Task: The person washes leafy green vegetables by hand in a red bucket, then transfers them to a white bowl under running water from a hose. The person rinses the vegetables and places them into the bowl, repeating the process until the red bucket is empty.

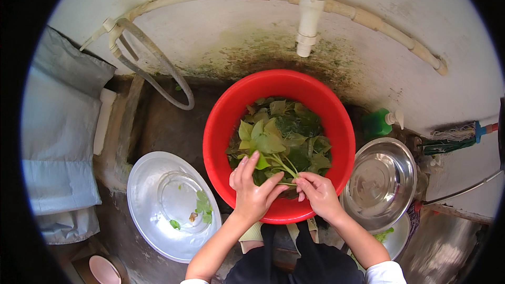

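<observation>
Both my hands work over a red plastic basin (216, 126) with leafy greens (302, 142) in water. A small bunch of green leafy stems (268, 139) is raised above the rest, its leaves pointing away from me. My left hand (251, 189) is closed around the near left side of the bunch, thumb beside the stems and fingers against the leaves. The thumb and fingers of my right hand (320, 195) pinch the stem ends. Part of the left hand's grip is hidden behind the leaves.
A silver metal basin (142, 184) with leaf scraps lies to the left. To the right are a steel bowl (386, 163), a pale bowl (402, 236) with greens, and a green pump bottle (376, 123). A tap hose (158, 55) and white pipe (310, 16) hang at the wall.
</observation>
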Demonstrator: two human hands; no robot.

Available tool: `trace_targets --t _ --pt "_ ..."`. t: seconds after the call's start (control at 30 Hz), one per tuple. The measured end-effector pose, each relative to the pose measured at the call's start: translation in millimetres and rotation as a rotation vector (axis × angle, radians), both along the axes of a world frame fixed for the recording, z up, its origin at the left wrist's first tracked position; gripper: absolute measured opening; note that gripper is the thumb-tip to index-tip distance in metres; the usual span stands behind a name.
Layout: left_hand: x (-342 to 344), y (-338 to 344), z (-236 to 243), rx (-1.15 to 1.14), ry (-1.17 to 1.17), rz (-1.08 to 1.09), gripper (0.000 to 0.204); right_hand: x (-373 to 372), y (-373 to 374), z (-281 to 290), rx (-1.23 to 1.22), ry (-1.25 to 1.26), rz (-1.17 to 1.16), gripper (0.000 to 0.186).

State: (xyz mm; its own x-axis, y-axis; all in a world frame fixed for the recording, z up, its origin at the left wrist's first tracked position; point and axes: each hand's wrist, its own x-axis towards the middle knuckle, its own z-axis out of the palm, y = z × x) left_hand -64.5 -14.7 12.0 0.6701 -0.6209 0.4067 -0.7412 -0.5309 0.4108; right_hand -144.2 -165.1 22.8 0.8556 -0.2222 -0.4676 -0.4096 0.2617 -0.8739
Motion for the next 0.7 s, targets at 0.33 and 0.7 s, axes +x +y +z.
trace_targets --t 0.33,0.7 --pt "5.9 -15.5 6.5 -0.010 0.015 0.254 0.003 -0.2 1.5 -1.2 0.080 0.032 -0.086 0.018" --pt "10.0 -20.8 3.0 0.137 0.258 0.114 0.012 -8.4 -1.9 -1.9 0.429 0.072 -0.137 0.020"
